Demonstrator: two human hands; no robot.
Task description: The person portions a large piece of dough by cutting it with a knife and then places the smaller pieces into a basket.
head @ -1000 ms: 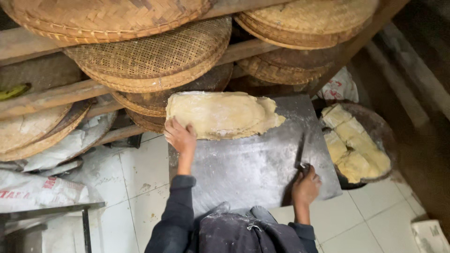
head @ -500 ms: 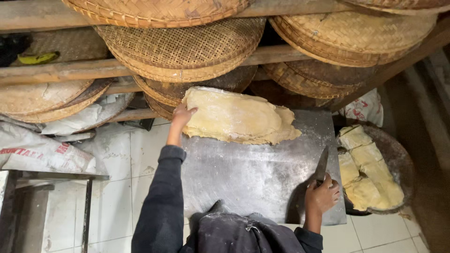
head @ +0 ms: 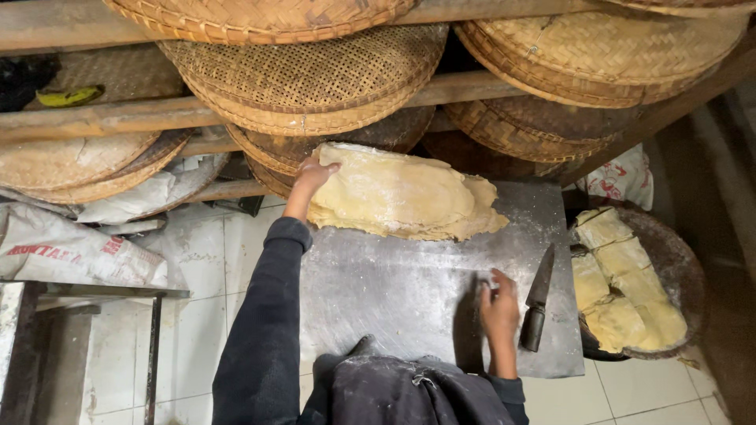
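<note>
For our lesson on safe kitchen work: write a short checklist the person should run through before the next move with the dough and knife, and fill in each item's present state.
1. Knife lying flat on the metal table, out of the grip: ok.
2. Blade pointing away from the body: ok.
3. Right hand off the knife, flat on the table beside the handle: ok, though close to it.
4. Left hand on the edge of the dough sheet: ok.
5. Dough fully supported by the table: not ok, its far part overhangs toward the woven trays.
6. Basket of cut dough pieces within reach at the right: ok.
</note>
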